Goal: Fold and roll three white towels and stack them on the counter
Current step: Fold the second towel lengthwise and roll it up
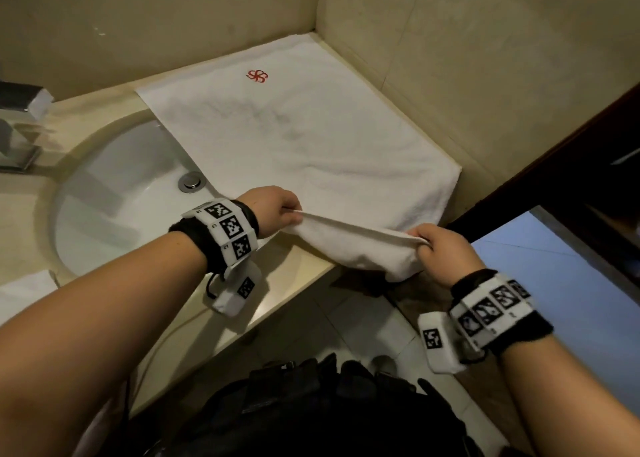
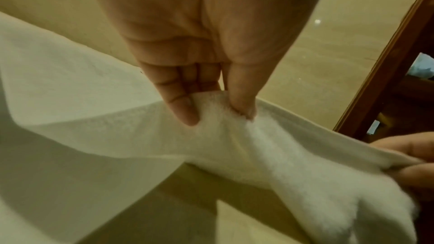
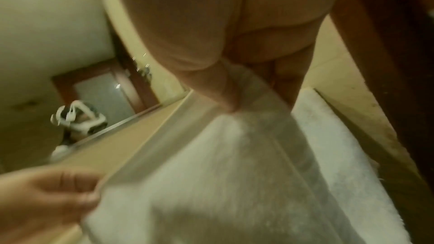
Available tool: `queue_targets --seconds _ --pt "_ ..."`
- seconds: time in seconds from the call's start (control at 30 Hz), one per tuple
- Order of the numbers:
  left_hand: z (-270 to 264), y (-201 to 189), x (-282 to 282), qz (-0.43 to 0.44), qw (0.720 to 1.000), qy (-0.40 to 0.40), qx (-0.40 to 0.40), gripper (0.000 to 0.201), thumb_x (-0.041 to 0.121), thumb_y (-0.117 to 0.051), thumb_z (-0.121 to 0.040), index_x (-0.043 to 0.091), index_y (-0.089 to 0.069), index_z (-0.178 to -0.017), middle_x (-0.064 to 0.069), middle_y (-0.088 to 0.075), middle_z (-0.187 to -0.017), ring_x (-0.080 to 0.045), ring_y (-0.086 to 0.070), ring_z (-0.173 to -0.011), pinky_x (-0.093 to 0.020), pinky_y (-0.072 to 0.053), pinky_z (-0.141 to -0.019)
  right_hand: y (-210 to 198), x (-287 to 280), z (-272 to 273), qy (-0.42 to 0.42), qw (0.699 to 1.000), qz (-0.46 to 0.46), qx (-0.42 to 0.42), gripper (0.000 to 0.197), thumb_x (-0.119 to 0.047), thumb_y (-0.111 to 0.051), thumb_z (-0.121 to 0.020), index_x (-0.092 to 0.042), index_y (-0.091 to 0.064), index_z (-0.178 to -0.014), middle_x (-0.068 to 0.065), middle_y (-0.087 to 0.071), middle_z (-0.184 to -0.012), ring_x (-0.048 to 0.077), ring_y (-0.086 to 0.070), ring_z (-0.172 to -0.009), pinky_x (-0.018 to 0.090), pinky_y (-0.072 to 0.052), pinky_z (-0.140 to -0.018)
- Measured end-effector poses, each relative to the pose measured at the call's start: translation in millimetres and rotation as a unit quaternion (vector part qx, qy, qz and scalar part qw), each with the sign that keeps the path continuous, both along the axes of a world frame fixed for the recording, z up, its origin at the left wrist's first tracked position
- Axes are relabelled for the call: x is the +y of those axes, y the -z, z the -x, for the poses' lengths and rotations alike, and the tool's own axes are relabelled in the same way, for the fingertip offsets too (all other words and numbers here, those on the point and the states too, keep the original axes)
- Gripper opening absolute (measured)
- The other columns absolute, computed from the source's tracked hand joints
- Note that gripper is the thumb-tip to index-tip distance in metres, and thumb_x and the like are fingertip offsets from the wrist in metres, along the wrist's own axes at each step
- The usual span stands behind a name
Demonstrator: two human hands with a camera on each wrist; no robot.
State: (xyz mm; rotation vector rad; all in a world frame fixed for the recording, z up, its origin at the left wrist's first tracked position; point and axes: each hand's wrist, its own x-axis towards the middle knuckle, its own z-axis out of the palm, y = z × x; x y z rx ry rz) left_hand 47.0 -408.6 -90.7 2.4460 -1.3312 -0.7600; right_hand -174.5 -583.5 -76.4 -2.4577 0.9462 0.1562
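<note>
A white towel (image 1: pixel 298 127) with a red logo lies spread over the beige counter (image 1: pixel 298 280) in the wall corner, partly covering the sink's right rim. Its near end (image 1: pixel 360 248) is lifted off the counter edge and hangs between my hands. My left hand (image 1: pixel 285 210) pinches the near left corner of the towel (image 2: pixel 234 136) between thumb and fingers (image 2: pixel 185 110). My right hand (image 1: pixel 433 245) grips the near right corner, with the towel (image 3: pixel 223 173) bunched under its thumb. Another white cloth (image 1: pixel 24 293) shows at the far left edge.
The white oval sink (image 1: pixel 114 196) with a metal drain (image 1: pixel 189 181) lies left of the towel. A chrome tap (image 1: pixel 20 127) stands at the far left. Tiled walls close the back and right. A dark wooden door frame (image 1: pixel 554 179) stands right. A black bag (image 1: pixel 311 411) lies below.
</note>
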Motion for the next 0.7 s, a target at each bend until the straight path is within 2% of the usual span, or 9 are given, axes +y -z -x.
queue_targets --seconds 0.07,0.13,0.17,0.27,0.3,0.4,0.5,0.57,0.7 --pt "-2 0 -2 -0.001 1.000 0.014 -0.009 0.026 0.028 -0.050 -0.091 0.012 -0.061 -0.108 -0.008 -0.063 -0.108 -0.023 -0.054 -0.097 -0.026 -0.033 -0.075 -14 -6 13 -0.024 0.996 -0.057 -0.061 0.021 -0.006 -0.046 -0.092 -0.012 -0.063 -0.102 0.002 -0.062 -0.095 0.017 -0.054 -0.089 0.023 -0.038 -0.072" --pt "-5 2 -3 -0.013 0.999 0.034 -0.024 0.025 0.026 -0.049 -0.092 0.012 -0.060 -0.109 -0.008 -0.061 -0.111 -0.024 -0.054 -0.100 -0.026 -0.034 -0.077 -28 -13 23 -0.023 0.990 -0.086 -0.109 0.013 -0.014 -0.050 -0.092 -0.016 -0.063 -0.094 -0.005 -0.062 -0.083 0.009 -0.055 -0.077 0.014 -0.039 -0.063" --pt "-6 4 -3 -0.024 0.998 0.043 -0.030 0.024 0.023 -0.049 -0.092 0.011 -0.059 -0.110 -0.009 -0.060 -0.113 -0.025 -0.054 -0.103 -0.027 -0.036 -0.079 -33 -16 27 -0.025 0.991 -0.083 -0.101 0.011 -0.017 -0.051 -0.092 -0.017 -0.062 -0.090 -0.004 -0.061 -0.078 0.007 -0.054 -0.071 0.011 -0.040 -0.058" --pt "-8 11 -2 -0.064 0.995 0.060 -0.050 0.024 0.017 -0.044 -0.093 0.012 -0.056 -0.113 -0.010 -0.057 -0.117 -0.028 -0.053 -0.106 -0.031 -0.038 -0.085 -34 -22 34 -0.010 0.995 -0.101 -0.016 0.018 -0.021 -0.046 -0.094 -0.008 -0.059 -0.093 0.008 -0.059 -0.082 0.016 -0.056 -0.068 0.019 -0.050 -0.051" --pt "-10 12 -1 -0.070 0.994 0.058 -0.053 0.024 0.017 -0.042 -0.094 0.012 -0.056 -0.113 -0.011 -0.056 -0.117 -0.028 -0.052 -0.106 -0.032 -0.038 -0.086 -32 -22 35 0.012 0.990 -0.140 -0.017 0.019 -0.020 -0.044 -0.095 -0.006 -0.058 -0.095 0.009 -0.056 -0.084 0.018 -0.058 -0.070 0.021 -0.054 -0.051" --pt "-15 15 1 -0.066 0.996 0.047 -0.047 0.025 0.018 -0.038 -0.095 0.011 -0.054 -0.114 -0.011 -0.056 -0.118 -0.027 -0.052 -0.106 -0.033 -0.039 -0.087 -21 -18 39 0.094 0.960 -0.242 -0.102 0.016 -0.015 -0.041 -0.096 -0.007 -0.054 -0.096 0.009 -0.052 -0.088 0.020 -0.060 -0.071 0.028 -0.059 -0.059" --pt "-23 13 -1 -0.074 0.994 0.059 -0.055 0.024 0.022 -0.042 -0.094 0.012 -0.055 -0.112 -0.009 -0.057 -0.117 -0.025 -0.053 -0.105 -0.031 -0.039 -0.086 -1 -15 44 0.109 0.966 -0.222 -0.078 0.012 -0.014 -0.041 -0.096 -0.009 -0.052 -0.092 0.007 -0.052 -0.085 0.018 -0.059 -0.066 0.020 -0.055 -0.052" --pt "-27 9 -5 -0.070 0.993 0.068 -0.064 0.025 0.024 -0.046 -0.093 0.012 -0.057 -0.111 -0.009 -0.058 -0.115 -0.025 -0.053 -0.105 -0.030 -0.038 -0.085 13 -16 45 0.131 0.962 -0.231 -0.062 0.011 -0.012 -0.041 -0.096 -0.010 -0.051 -0.091 0.008 -0.051 -0.088 0.020 -0.057 -0.072 0.018 -0.055 -0.051" --pt "-34 -3 -26 -0.043 0.993 0.078 -0.077 0.026 0.025 -0.050 -0.092 0.011 -0.060 -0.111 -0.010 -0.058 -0.114 -0.026 -0.052 -0.107 -0.030 -0.038 -0.087 30 -25 48 0.186 0.947 -0.240 -0.105 0.014 -0.012 -0.040 -0.096 -0.006 -0.052 -0.098 0.015 -0.051 -0.098 0.024 -0.057 -0.083 0.025 -0.057 -0.060"
